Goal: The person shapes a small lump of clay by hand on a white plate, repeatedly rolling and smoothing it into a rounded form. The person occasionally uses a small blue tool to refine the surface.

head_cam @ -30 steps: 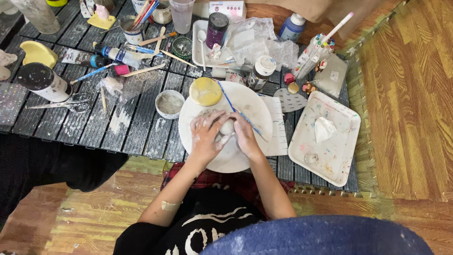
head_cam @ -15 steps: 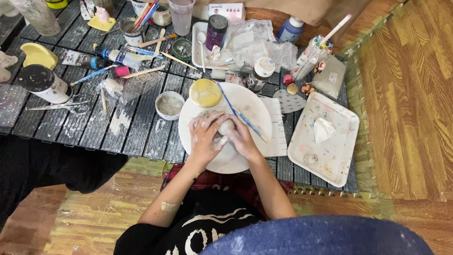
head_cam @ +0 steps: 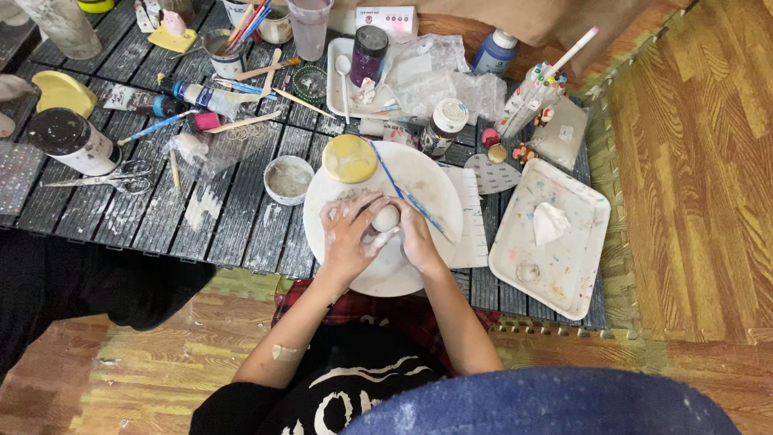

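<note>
Your left hand (head_cam: 348, 235) and right hand (head_cam: 419, 234) are closed around a small white clay ball (head_cam: 386, 217), held between your fingers over the round white board (head_cam: 427, 181), beside the yellow lid (head_cam: 349, 158) and the blue paintbrush (head_cam: 407, 193).

Left of my round white board (head_cam: 435, 181) sits a small bowl (head_cam: 289, 179), with scissors (head_cam: 105, 179) and a dark jar (head_cam: 71, 141) farther left. A paint-stained white tray (head_cam: 580, 258) holding crumpled tissue (head_cam: 549, 222) lies to its right.
</note>
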